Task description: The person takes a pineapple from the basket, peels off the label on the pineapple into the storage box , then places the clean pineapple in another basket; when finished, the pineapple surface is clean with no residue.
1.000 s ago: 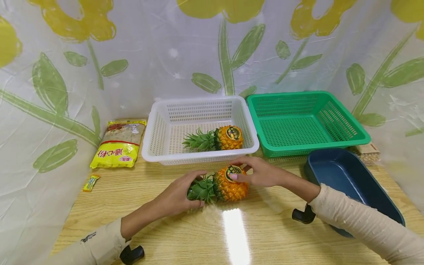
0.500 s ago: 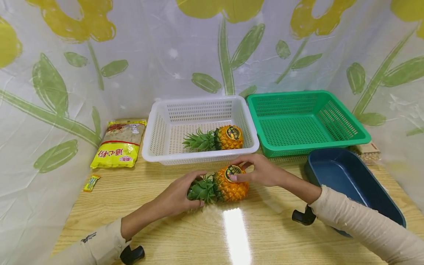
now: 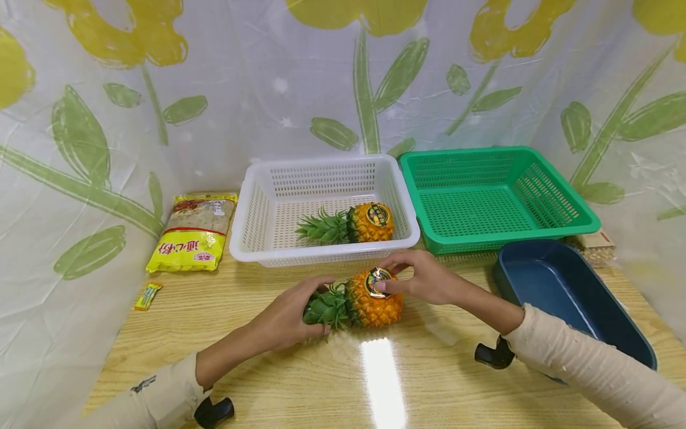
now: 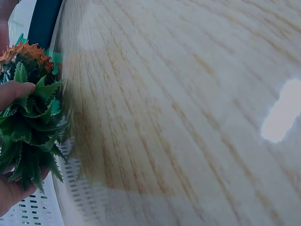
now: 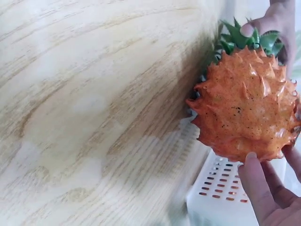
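Glossy wood-grain table (image 3: 278,381), spiky plastic-looking pineapple (image 3: 375,301), perforated plastic white basket (image 3: 252,220).

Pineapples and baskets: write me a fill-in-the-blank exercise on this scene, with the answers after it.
1. The left hand grips the leafy ____ of the pineapple on the table.
2. The second pineapple lies inside the ____ basket.
3. The green basket holds ____ pineapples.
4. The right hand touches the round ____ on the pineapple on the table.

Missing words: crown; white; no; sticker
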The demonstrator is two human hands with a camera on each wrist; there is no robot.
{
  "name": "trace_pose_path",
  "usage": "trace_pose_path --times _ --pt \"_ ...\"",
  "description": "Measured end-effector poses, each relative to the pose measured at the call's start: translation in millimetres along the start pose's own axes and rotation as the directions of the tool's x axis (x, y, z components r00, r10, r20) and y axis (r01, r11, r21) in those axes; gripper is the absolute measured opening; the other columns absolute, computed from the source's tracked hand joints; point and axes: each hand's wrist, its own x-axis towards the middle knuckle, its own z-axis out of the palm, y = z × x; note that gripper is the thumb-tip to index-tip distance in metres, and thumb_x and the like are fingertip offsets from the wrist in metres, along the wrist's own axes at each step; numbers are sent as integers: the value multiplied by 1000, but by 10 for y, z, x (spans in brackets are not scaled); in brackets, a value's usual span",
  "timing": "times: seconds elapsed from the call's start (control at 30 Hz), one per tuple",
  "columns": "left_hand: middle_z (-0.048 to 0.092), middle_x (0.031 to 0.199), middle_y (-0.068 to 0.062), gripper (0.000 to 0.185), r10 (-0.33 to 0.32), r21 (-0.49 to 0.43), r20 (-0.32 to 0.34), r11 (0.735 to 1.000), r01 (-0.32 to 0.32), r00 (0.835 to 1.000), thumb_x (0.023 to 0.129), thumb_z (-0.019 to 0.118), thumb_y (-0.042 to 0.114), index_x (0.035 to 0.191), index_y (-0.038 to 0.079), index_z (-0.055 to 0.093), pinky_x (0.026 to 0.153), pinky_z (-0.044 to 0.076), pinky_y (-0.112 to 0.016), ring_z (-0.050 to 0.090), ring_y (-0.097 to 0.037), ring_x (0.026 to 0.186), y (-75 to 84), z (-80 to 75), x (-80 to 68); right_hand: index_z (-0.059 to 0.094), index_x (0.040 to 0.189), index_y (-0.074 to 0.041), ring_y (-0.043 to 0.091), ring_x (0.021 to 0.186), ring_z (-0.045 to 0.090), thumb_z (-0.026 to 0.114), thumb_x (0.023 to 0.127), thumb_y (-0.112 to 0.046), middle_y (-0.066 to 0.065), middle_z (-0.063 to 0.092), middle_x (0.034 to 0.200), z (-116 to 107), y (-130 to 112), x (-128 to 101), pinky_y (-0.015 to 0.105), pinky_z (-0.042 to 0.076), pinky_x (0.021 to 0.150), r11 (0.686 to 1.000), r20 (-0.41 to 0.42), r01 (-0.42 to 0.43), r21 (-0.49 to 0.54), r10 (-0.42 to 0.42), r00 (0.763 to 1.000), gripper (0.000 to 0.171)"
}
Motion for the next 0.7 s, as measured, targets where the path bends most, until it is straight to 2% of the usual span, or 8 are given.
trace_pose_path --times 0.17,0.33,0.57,0.7 --pt "50 150 -7 87 -7 -9 6 1000 8 1000 79 86 24 152 16 40 106 44 -57 52 -32 133 -1 -6 1 72 113 -11 26 104 67 80 87 -26 5 70 116 -6 -25 1 50 55 89 1000 -38 16 -5 -17 999 31" --pt "51 148 -7 87 -3 -24 7 1000 3 1000 79 86 23 152 16 40 104 47 -54 55 -30 129 -12 -11 7 72 106 -13 23 100 66 82 86 -22 4 70 114 -23 -75 8 47 56 84 999 -66 38 -11 -39 997 24" --pt "53 145 -8 87 -2 -26 9 1000 3 1000 79 86 22 152 15 39 100 50 -52 58 -29 124 -13 -15 6 71 91 -15 18 93 65 82 84 -15 3 70 109 -45 -124 9 49 54 83 996 -84 85 -11 -85 993 13" --pt "56 141 -7 85 -9 -30 13 1000 9 1000 80 86 21 152 15 40 97 51 -49 59 -27 120 -11 -15 10 71 86 -17 18 102 64 81 85 -14 0 71 106 -60 -145 9 49 53 86 995 -75 103 8 -102 992 11"
